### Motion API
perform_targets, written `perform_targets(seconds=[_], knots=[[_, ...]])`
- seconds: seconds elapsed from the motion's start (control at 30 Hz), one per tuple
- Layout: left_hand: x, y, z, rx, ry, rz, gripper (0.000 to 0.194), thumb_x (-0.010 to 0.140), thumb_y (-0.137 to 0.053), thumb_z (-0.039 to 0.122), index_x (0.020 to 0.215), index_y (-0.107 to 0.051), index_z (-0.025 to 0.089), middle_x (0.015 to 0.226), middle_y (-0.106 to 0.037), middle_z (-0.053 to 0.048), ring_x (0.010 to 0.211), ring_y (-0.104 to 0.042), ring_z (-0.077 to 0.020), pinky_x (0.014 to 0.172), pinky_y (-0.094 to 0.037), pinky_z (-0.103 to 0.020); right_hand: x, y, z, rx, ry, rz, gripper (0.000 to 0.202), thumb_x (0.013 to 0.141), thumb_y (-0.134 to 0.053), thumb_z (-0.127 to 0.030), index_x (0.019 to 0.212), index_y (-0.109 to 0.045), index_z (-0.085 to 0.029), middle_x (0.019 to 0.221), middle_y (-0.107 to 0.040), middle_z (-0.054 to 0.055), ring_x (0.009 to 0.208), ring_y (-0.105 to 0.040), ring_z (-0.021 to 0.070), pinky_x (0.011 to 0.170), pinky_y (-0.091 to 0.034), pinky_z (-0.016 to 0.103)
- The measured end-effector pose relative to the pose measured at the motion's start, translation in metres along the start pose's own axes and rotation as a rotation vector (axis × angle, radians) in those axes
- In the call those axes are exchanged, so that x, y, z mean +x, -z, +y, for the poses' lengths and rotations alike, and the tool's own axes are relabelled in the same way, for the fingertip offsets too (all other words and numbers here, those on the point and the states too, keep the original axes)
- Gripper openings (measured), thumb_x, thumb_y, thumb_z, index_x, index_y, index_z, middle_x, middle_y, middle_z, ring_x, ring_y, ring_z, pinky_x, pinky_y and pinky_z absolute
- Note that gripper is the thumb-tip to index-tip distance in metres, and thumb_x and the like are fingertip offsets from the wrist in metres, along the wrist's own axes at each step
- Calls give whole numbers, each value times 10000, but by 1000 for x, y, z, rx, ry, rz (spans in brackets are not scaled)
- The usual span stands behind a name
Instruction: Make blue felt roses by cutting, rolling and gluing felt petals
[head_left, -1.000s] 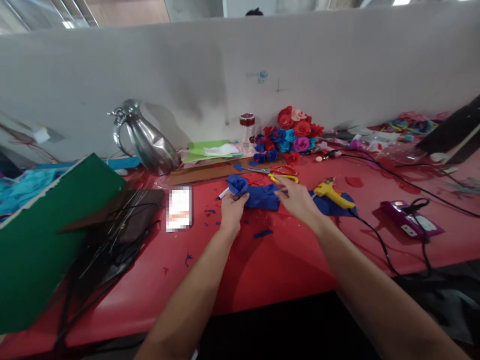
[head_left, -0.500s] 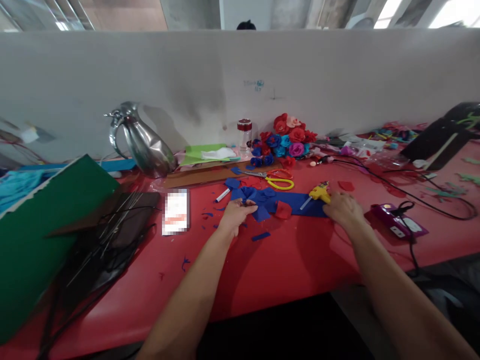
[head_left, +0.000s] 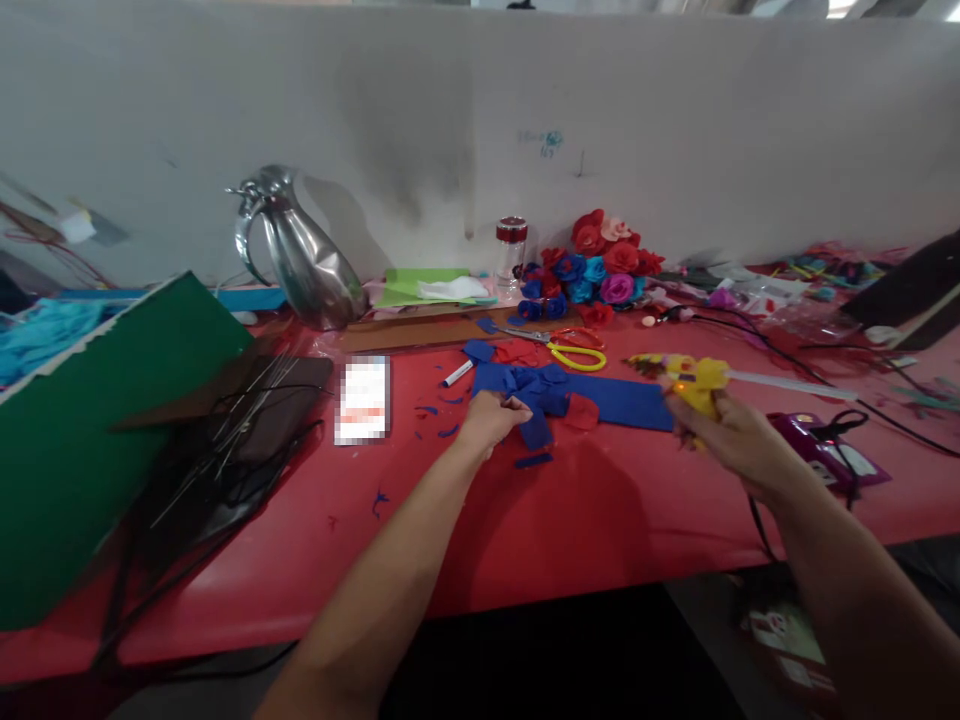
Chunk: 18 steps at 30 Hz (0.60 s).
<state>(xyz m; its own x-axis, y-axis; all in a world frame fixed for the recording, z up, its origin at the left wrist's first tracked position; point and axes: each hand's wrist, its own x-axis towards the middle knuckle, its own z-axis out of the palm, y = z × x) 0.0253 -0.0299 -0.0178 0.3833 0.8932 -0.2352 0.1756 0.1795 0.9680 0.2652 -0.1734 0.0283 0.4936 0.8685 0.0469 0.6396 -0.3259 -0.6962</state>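
Observation:
My right hand [head_left: 731, 435] is wrapped round the grip of a yellow hot glue gun [head_left: 694, 378], lifted above the right end of a blue sheet [head_left: 630, 402]. The gun's nozzle points left, a clear glue stick [head_left: 795, 384] juts out behind it, and a small orange light glows on its side. My left hand [head_left: 495, 418] is pinched closed beside several cut blue pieces [head_left: 536, 430]; whatever its fingertips hold is too small to make out. A red petal-shaped piece [head_left: 581, 411] lies on the blue sheet.
Yellow-handled scissors [head_left: 577, 356] and a marker [head_left: 458, 374] lie just beyond the sheet. Behind stand a lidded glass bottle [head_left: 511, 255], a bunch of paper flowers [head_left: 600, 262] and a steel jug [head_left: 311, 255]. A purple power socket [head_left: 825, 450] with cables sits at right, a green board [head_left: 112, 450] at left.
My right hand has picked up the glue gun from the blue sheet and turned it, nozzle leftward. My left hand stays by the blue pieces. The view has tilted down.

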Motion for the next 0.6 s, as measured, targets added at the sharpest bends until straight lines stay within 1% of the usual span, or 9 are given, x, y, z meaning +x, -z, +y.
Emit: perform_targets(seconds=[0.03,0.07,0.1,0.17,0.27,0.37,0.5,0.6], knots=[[1,0,-1,6,1,1,134,577,-700,73,496,-636,158,519,-598,16,553,-508,-109,679,-435,-266,-10,-5,-7,90,-8,-138,411,776,-517,-609,788,-563,-201,630,-610,46,546,-564,187,517,-468,311],[1,0,-2,15,3,3,131,581,-700,75,498,-641,157,521,-602,13,554,-510,-112,685,-437,-270,-20,-11,-14,135,-2,-250,412,746,-559,-611,782,-571,-200,599,-589,24,540,-552,172,516,-460,294],[2,0,-3,25,4,5,127,585,-699,78,500,-645,156,524,-605,9,553,-513,-114,687,-438,-273,-28,-18,-20,163,1,-322,408,715,-598,-600,782,-577,-198,575,-568,4,527,-535,157,511,-450,281],[3,-1,-4,54,-2,11,122,588,-698,86,502,-650,158,527,-612,3,555,-521,-119,679,-437,-274,-40,-32,-29,203,8,-401,406,706,-617,-585,807,-586,-193,566,-527,-25,511,-491,131,502,-422,262],[3,-1,-5,106,-21,19,128,594,-697,105,495,-644,166,515,-609,3,558,-532,-126,653,-437,-267,-48,-49,-31,217,28,-422,425,757,-545,-610,801,-575,-188,532,-439,-55,483,-415,113,483,-366,257],[3,-1,-6,155,-30,28,134,607,-698,121,495,-646,170,526,-618,-3,571,-549,-133,658,-443,-270,-48,-59,-24,200,31,-417,451,779,-481,-644,730,-529,-199,516,-392,-61,468,-381,109,468,-334,260],[4,-2,-8,170,-41,37,129,596,-710,95,506,-655,169,569,-657,-20,597,-578,-145,677,-458,-279,-48,-63,-22,146,57,-434,435,781,-487,-638,660,-467,-220,530,-386,-50,474,-350,102,431,-288,240],[6,-2,-11,154,-51,29,126,593,-714,87,516,-652,166,570,-658,-18,599,-581,-143,677,-463,-277,-48,-63,-24,116,79,-435,409,780,-504,-618,683,-467,-223,547,-394,-45,487,-358,104,425,-286,231]])
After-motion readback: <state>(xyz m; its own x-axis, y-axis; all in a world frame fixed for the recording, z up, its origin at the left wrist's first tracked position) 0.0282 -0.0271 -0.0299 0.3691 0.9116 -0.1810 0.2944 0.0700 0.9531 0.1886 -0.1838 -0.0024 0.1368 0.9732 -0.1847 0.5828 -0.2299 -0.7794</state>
